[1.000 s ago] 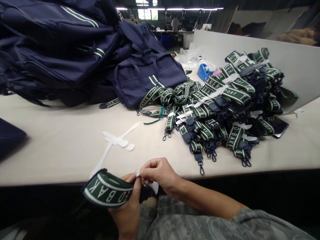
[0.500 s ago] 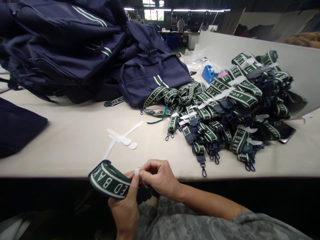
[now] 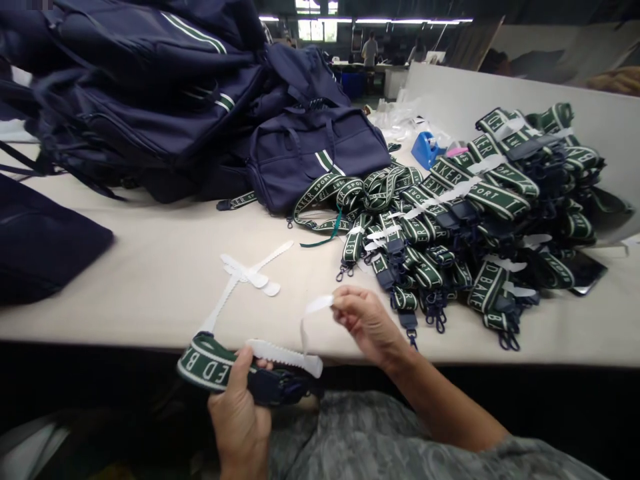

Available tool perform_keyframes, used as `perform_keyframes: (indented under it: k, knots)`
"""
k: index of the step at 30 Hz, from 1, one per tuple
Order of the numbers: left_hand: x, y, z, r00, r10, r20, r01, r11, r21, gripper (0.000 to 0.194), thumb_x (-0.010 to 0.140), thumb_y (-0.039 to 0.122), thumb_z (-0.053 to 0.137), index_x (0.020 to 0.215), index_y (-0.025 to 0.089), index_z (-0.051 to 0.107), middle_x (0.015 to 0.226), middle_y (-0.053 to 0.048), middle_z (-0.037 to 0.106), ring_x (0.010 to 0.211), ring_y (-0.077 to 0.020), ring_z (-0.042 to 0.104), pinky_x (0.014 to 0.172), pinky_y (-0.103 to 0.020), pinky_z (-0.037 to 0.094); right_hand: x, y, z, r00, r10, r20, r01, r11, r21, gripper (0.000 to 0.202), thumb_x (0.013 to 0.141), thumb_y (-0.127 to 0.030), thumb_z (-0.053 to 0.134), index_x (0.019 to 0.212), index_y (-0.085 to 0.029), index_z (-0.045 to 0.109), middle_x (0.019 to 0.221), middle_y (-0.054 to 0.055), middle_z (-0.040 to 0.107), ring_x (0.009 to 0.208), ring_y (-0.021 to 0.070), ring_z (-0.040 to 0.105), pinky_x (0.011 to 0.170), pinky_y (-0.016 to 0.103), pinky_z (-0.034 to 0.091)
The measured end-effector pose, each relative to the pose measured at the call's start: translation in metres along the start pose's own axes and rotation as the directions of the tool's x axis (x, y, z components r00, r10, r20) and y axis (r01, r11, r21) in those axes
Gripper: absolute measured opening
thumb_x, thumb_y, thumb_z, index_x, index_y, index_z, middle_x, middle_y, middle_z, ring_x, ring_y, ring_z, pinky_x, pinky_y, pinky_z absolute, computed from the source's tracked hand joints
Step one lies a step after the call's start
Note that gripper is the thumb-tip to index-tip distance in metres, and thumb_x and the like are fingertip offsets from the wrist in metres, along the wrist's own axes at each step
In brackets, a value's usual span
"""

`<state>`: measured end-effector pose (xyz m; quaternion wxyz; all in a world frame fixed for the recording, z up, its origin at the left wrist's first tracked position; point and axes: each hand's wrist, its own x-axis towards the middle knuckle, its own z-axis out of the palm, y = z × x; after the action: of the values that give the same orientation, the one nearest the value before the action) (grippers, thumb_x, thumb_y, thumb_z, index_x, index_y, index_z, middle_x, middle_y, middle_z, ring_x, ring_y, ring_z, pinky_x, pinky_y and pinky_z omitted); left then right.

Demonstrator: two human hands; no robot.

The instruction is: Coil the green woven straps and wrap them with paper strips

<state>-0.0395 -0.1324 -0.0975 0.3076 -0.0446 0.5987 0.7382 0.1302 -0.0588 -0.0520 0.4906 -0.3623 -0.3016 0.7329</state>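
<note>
My left hand [image 3: 240, 413] is closed around a folded green webbing strap [image 3: 207, 363] with white lettering and dark blue end pieces, held at the table's front edge. Under its thumb, a white serrated tie strip [image 3: 285, 353] lies along the strap's upper side. My right hand [image 3: 370, 327], raised to the right, pinches a thin white strip [image 3: 319, 305]. This strip curls down towards the serrated tie's wide end; whether they are joined, I cannot tell. Just beyond the strap, several loose white tie strips [image 3: 247, 275] lie crossed on the table.
Bundled green straps [image 3: 465, 200] with white ties and metal clips are heaped at the right. Navy bags [image 3: 150, 100] pile up at the back left, and a navy piece [image 3: 45, 240] lies at the left. Behind the straps stand a blue tape dispenser [image 3: 425, 150] and a white panel [image 3: 525, 107].
My right hand has moved up and right, away from my left hand, drawing out the thin white strip. The serrated tie now shows along the strap. The view has shifted slightly.
</note>
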Motion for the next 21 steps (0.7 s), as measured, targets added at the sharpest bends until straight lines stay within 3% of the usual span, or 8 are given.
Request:
perform_keyframes:
  k: [2, 3, 6, 8, 10, 12, 16, 21]
  knots:
    - [0.005, 0.002, -0.001, 0.987, 0.128, -0.092, -0.129, 0.992, 0.001, 0.037, 0.055, 0.024, 0.092, 0.084, 0.010, 0.072, 0.076, -0.001, 0.068, 0.059, -0.0105, 0.060, 0.053, -0.020, 0.056, 0.002, -0.026, -0.015, 0.946, -0.298, -0.123, 0.285, 0.951, -0.117, 0.014, 0.064, -0.025, 0.074, 0.067, -0.015, 0.066, 0.059, -0.003, 0.054, 0.053, 0.0064, 0.042, 0.050, 0.019, 0.032]
    - [0.006, 0.002, -0.001, 0.972, 0.206, -0.114, -0.206, 0.978, 0.015, 0.038, 0.056, 0.027, 0.092, 0.084, 0.010, 0.072, 0.078, -0.002, 0.069, 0.059, -0.0106, 0.061, 0.054, -0.021, 0.056, 0.004, -0.035, -0.020, 0.873, -0.461, -0.159, 0.417, 0.874, -0.249, 0.012, 0.068, -0.025, 0.073, 0.070, -0.015, 0.067, 0.061, -0.003, 0.056, 0.054, 0.0074, 0.043, 0.051, 0.020, 0.034]
    - [0.004, -0.001, -0.002, 0.908, 0.415, -0.050, -0.409, 0.907, 0.099, 0.037, 0.061, 0.035, 0.091, 0.084, 0.012, 0.073, 0.077, -0.001, 0.068, 0.059, -0.0123, 0.061, 0.057, -0.025, 0.058, 0.018, -0.042, -0.026, 0.638, -0.770, -0.003, 0.560, 0.466, -0.685, 0.004, 0.076, -0.019, 0.067, 0.073, -0.016, 0.068, 0.067, -0.001, 0.060, 0.058, 0.0100, 0.049, 0.058, 0.024, 0.040]
    - [-0.001, -0.003, -0.003, 0.865, 0.500, 0.047, -0.498, 0.844, 0.197, 0.034, 0.067, 0.039, 0.087, 0.086, 0.013, 0.073, 0.073, -0.001, 0.067, 0.059, -0.0156, 0.061, 0.061, -0.033, 0.059, 0.032, -0.030, -0.023, 0.624, -0.756, 0.194, 0.504, 0.200, -0.840, 0.008, 0.078, -0.013, 0.063, 0.072, -0.016, 0.068, 0.069, 0.001, 0.062, 0.061, 0.0115, 0.053, 0.062, 0.026, 0.041]
    - [-0.006, -0.003, -0.005, 0.815, 0.560, 0.151, -0.576, 0.751, 0.322, 0.032, 0.073, 0.041, 0.082, 0.089, 0.014, 0.074, 0.073, -0.002, 0.068, 0.061, -0.0196, 0.063, 0.069, -0.040, 0.060, 0.045, -0.011, -0.015, 0.724, -0.618, 0.307, 0.440, 0.070, -0.895, 0.009, 0.079, -0.011, 0.064, 0.076, -0.016, 0.071, 0.075, 0.003, 0.066, 0.065, 0.0133, 0.056, 0.065, 0.027, 0.042]
    - [-0.011, -0.002, -0.008, 0.739, 0.629, 0.241, -0.660, 0.605, 0.445, 0.029, 0.078, 0.042, 0.077, 0.091, 0.016, 0.075, 0.074, -0.003, 0.069, 0.067, -0.0229, 0.066, 0.077, -0.044, 0.059, 0.048, 0.008, -0.005, 0.814, -0.478, 0.330, 0.433, 0.121, -0.893, 0.011, 0.082, -0.013, 0.066, 0.088, -0.016, 0.075, 0.084, 0.005, 0.071, 0.069, 0.0140, 0.060, 0.069, 0.028, 0.045]
    - [-0.020, 0.002, -0.010, 0.534, 0.758, 0.374, -0.795, 0.299, 0.528, 0.022, 0.087, 0.038, 0.070, 0.088, 0.016, 0.075, 0.085, -0.007, 0.073, 0.077, -0.0252, 0.068, 0.082, -0.044, 0.055, 0.018, 0.030, 0.019, 0.869, -0.325, 0.373, 0.495, 0.582, -0.645, 0.009, 0.085, -0.022, 0.071, 0.086, -0.017, 0.078, 0.082, 0.003, 0.073, 0.072, 0.0121, 0.064, 0.069, 0.023, 0.048]
    - [-0.021, -0.003, -0.008, 0.279, 0.802, 0.529, -0.943, 0.125, 0.309, 0.010, 0.085, 0.020, 0.072, 0.093, 0.016, 0.075, 0.090, -0.006, 0.073, 0.079, -0.0220, 0.067, 0.080, -0.038, 0.055, -0.014, 0.036, 0.036, 0.954, -0.041, 0.297, 0.151, 0.922, -0.357, 0.019, 0.076, -0.033, 0.078, 0.083, -0.015, 0.080, 0.076, 0.003, 0.073, 0.066, 0.0123, 0.062, 0.063, 0.023, 0.048]
